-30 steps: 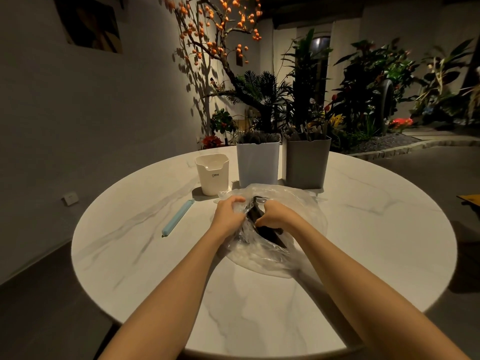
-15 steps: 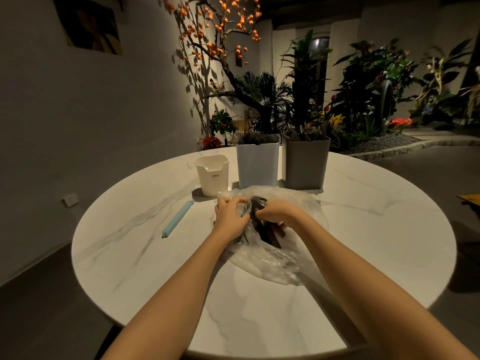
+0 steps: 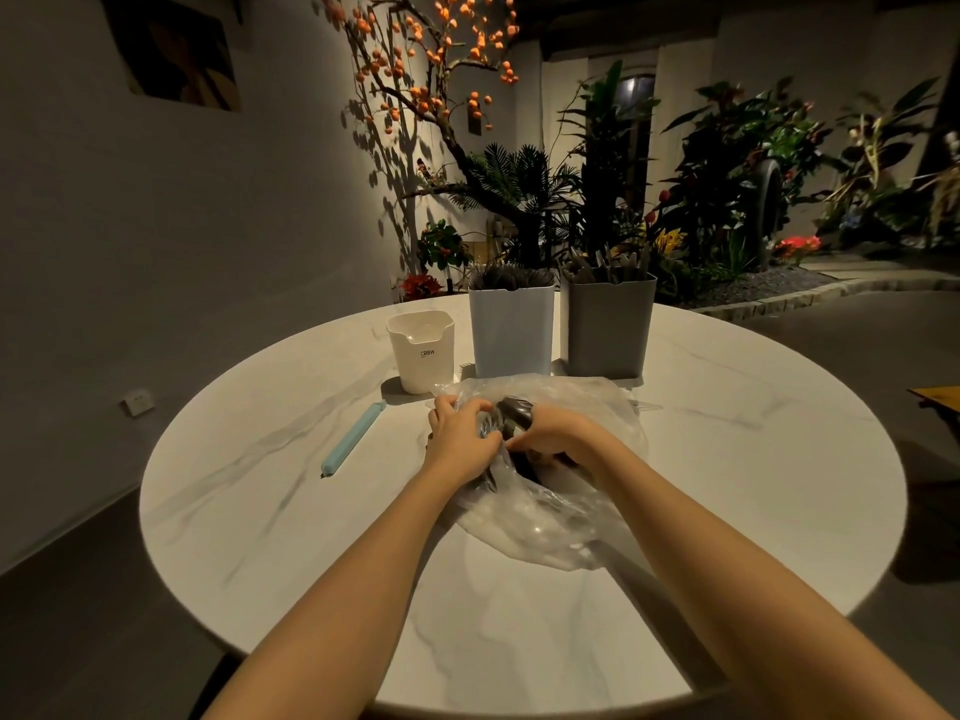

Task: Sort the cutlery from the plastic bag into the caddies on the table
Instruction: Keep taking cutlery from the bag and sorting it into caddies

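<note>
Gripping the bag (image 3: 540,517) with both hands at table (image 3: 260,511) centre. Left hand (image 3: 457,441) has fingers curled, bunching plastic at the bag's left mouth edge. Right hand (image 3: 558,439) is fingers-down inside the opening, curled over dark cutlery (image 3: 517,413); can't tell if it actually pinches a piece. Bag is clear, crumpled, lying flat, just near of the caddies. Three caddies along the far side: cream caddy (image 3: 422,356) far left, looks bare inside; white caddy (image 3: 511,330) in the middle, dark cutlery standing in it; grey caddy (image 3: 608,324) right, also loaded. White and grey stand just beside each other. Blue clip (image 3: 353,445) lies left of the bag, apart from it.
</note>
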Demonstrator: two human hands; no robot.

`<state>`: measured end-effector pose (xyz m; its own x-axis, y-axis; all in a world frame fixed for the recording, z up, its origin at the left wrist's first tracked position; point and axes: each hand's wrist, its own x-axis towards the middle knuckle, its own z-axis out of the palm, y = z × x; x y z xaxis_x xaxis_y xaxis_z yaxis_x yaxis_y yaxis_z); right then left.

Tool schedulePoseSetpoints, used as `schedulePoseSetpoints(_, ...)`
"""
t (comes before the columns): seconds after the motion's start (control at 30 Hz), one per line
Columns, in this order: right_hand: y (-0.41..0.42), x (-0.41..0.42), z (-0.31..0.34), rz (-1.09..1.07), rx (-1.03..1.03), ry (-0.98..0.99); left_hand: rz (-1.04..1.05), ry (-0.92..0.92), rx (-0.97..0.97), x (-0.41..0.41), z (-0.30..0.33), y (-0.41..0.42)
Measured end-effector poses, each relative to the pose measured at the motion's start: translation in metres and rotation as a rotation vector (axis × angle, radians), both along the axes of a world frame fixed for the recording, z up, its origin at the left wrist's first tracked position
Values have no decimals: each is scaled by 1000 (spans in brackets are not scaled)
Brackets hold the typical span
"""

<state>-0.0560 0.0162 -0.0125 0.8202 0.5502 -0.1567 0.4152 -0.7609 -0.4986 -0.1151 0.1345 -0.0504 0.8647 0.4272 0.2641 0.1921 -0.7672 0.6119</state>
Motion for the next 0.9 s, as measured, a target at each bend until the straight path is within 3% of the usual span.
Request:
schedulePoseSetpoints(0.5,-8,13,10,-68,62,127,22,87,100,0,1,-3)
schedulePoseSetpoints(0.67,-11,18,3,-94,208,167,1,138,164,4,-2,-2)
schedulePoseSetpoints(0.8,-8,19,5,-127,311,298,16,144,190,8,-3,-2)
schedulePoseSetpoints(0.9,-6,19,8,-132,490,566,42,153,219,10,-2,-3)
